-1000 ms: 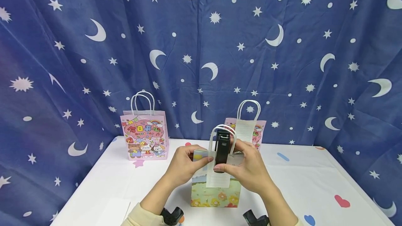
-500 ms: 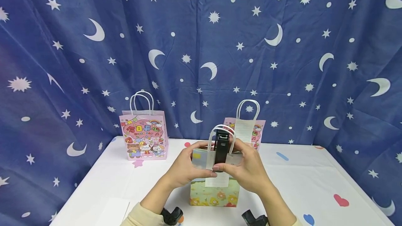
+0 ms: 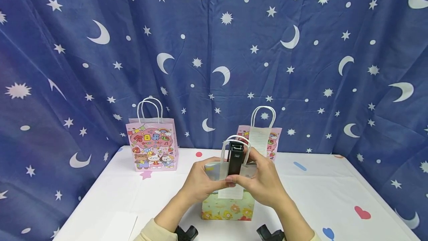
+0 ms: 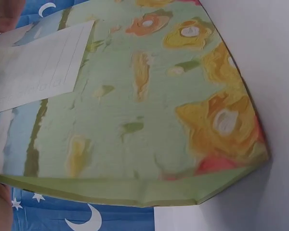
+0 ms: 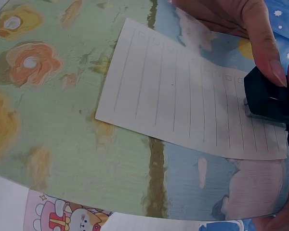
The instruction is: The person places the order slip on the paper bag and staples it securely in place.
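A small paper bag [image 3: 227, 211] with painted flowers and white handles stands upright in front of me. A lined paper slip [image 5: 173, 91] lies against its front, near the top. Between the handles, a black stapler [image 3: 236, 159] straddles the bag's top edge over the slip. My right hand [image 3: 265, 179] grips the stapler, thumb on its near face and fingers behind the bag. From the other side, my left hand [image 3: 198, 181] has its thumb on the stapler's lower end beside the right thumb. Its fingers are hidden behind the bag.
A pink cartoon bag [image 3: 153, 146] stands at the back left of the white table [image 3: 321, 192]. Behind my right hand is another pink bag [image 3: 275, 137] with a lined slip [image 3: 259, 138] on its front. White paper [image 3: 118, 226] lies at the front left.
My left thumb has moved down and right from the slip's upper part onto the stapler's lower end, meeting the right thumb. The stapler has dipped slightly in my right hand's grip.
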Tool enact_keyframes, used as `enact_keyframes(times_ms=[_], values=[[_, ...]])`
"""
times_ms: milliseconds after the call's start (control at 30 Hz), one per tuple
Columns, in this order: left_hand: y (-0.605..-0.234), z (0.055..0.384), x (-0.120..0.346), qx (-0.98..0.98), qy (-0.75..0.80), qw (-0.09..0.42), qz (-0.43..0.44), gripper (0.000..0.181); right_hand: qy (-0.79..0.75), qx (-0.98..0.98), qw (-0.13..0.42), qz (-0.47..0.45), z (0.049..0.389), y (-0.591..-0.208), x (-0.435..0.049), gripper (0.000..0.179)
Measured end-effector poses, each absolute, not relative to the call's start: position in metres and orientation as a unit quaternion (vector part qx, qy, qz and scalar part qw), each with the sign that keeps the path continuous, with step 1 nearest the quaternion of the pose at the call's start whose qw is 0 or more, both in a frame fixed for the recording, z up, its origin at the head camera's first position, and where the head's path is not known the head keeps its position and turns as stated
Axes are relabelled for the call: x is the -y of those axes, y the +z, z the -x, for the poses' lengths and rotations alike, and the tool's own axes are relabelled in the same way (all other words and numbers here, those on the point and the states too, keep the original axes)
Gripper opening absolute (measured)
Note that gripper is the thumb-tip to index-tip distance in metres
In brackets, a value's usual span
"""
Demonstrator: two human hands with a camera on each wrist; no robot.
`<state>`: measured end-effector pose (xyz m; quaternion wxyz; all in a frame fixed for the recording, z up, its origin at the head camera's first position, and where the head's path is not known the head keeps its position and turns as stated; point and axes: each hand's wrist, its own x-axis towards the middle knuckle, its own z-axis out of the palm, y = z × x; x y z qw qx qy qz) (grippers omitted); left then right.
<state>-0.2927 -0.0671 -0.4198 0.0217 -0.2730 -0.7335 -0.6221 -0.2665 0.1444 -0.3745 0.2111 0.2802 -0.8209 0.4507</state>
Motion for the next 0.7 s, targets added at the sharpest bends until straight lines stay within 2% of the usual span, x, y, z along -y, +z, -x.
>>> enact_keyframes(times_ms=[700], values=[[-0.4208,0.2885,0.0628,0.732,-0.598,0.091,0.314,0.042,0.432,0.788,0.306,-0.316,0.2677,-0.3813,-0.1387,0.065]])
